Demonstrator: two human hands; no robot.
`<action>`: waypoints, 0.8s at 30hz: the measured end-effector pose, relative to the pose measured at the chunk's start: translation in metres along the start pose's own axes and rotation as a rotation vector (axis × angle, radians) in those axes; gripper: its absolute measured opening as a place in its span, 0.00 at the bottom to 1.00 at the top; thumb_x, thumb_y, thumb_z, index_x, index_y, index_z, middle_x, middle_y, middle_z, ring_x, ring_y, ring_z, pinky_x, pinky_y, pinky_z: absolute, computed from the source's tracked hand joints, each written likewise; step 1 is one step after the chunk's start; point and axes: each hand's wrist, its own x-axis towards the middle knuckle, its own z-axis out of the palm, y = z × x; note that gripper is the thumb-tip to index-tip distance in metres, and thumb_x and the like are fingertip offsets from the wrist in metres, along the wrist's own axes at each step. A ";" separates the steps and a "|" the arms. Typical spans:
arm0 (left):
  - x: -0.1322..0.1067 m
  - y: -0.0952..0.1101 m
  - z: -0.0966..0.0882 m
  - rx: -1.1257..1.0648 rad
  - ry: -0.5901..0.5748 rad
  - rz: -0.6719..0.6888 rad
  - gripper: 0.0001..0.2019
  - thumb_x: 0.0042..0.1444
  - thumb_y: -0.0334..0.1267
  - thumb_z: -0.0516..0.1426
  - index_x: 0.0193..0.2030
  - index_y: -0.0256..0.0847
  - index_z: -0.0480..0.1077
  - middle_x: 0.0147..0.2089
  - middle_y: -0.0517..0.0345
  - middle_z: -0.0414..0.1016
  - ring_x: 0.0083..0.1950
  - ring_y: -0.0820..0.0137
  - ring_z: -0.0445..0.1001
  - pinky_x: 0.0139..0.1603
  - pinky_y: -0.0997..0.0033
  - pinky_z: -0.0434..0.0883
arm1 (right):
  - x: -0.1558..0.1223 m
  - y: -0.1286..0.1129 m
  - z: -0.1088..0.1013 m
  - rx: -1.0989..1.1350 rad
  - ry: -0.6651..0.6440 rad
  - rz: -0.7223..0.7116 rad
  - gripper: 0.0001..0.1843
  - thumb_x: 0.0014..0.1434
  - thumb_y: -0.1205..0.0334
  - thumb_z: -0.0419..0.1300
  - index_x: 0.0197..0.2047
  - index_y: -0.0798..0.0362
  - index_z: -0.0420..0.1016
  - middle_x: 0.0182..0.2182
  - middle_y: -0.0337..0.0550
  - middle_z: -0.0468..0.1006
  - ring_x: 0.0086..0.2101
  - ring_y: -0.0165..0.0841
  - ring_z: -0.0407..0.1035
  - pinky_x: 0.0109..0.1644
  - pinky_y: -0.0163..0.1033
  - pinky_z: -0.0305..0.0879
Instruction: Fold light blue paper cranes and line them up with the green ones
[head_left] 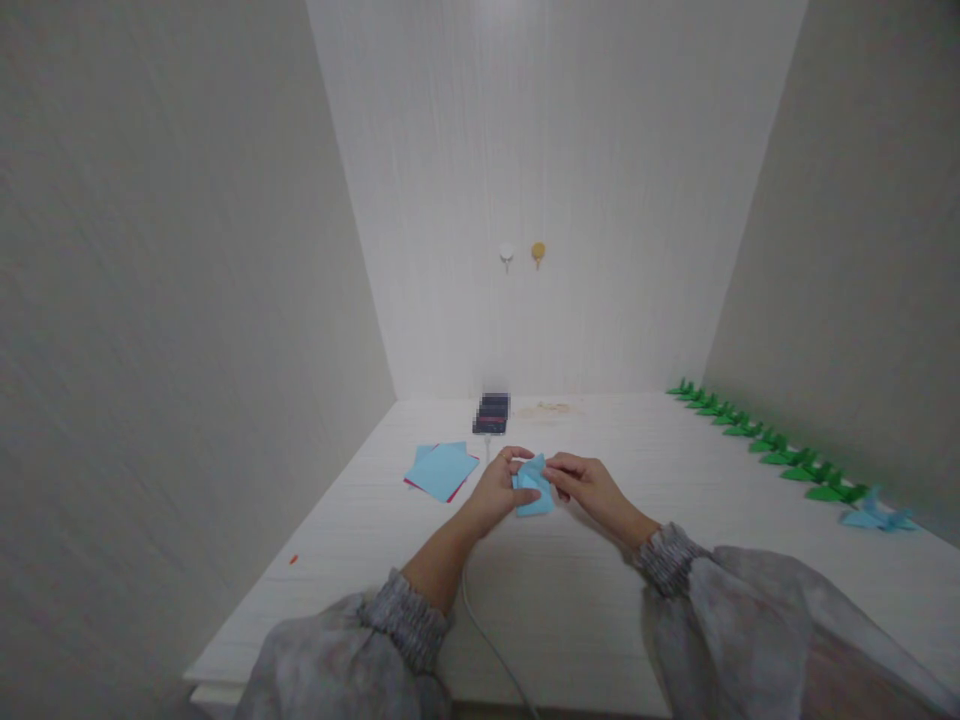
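Note:
A partly folded light blue paper (534,490) sits between both of my hands, just above the white table (570,600). My left hand (499,490) pinches its left side with thumb and fingers closed on it. My right hand (586,482) grips its right side, fingers pressed together on the fold. Both sleeves are grey and gathered at the wrist.
A stack of blue sheets over a red one (442,470) lies left of my hands. A dark phone (491,413) with a cable lies behind them. A row of green folded paper figures (765,440) and one blue figure (877,516) line the right wall. Two hooks (523,252) hang on the back wall.

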 end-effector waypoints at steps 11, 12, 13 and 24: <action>0.001 0.000 0.001 0.060 -0.033 0.021 0.26 0.34 0.32 0.62 0.41 0.39 0.54 0.31 0.61 0.65 0.28 0.77 0.64 0.27 0.77 0.61 | 0.002 0.010 0.000 -0.037 0.061 0.054 0.13 0.47 0.54 0.55 0.27 0.56 0.71 0.16 0.35 0.63 0.17 0.23 0.55 0.21 0.29 0.54; 0.001 0.001 0.002 0.053 -0.039 0.026 0.26 0.34 0.32 0.62 0.41 0.39 0.54 0.31 0.61 0.65 0.27 0.77 0.64 0.27 0.77 0.61 | 0.002 0.011 0.000 -0.036 0.063 0.057 0.13 0.47 0.54 0.55 0.27 0.56 0.71 0.16 0.35 0.63 0.17 0.23 0.55 0.21 0.29 0.54; 0.001 0.002 0.002 0.049 -0.043 0.030 0.26 0.34 0.32 0.62 0.41 0.39 0.54 0.31 0.62 0.65 0.27 0.77 0.64 0.27 0.78 0.61 | 0.002 0.011 0.000 -0.036 0.065 0.057 0.13 0.47 0.54 0.54 0.27 0.57 0.71 0.16 0.35 0.63 0.17 0.23 0.55 0.21 0.29 0.54; 0.004 0.002 0.006 0.203 0.080 0.018 0.21 0.38 0.39 0.60 0.38 0.39 0.57 0.29 0.62 0.66 0.27 0.77 0.64 0.28 0.77 0.60 | 0.001 0.010 0.002 -0.054 0.111 0.047 0.14 0.48 0.53 0.53 0.26 0.56 0.70 0.14 0.35 0.62 0.17 0.24 0.55 0.20 0.30 0.53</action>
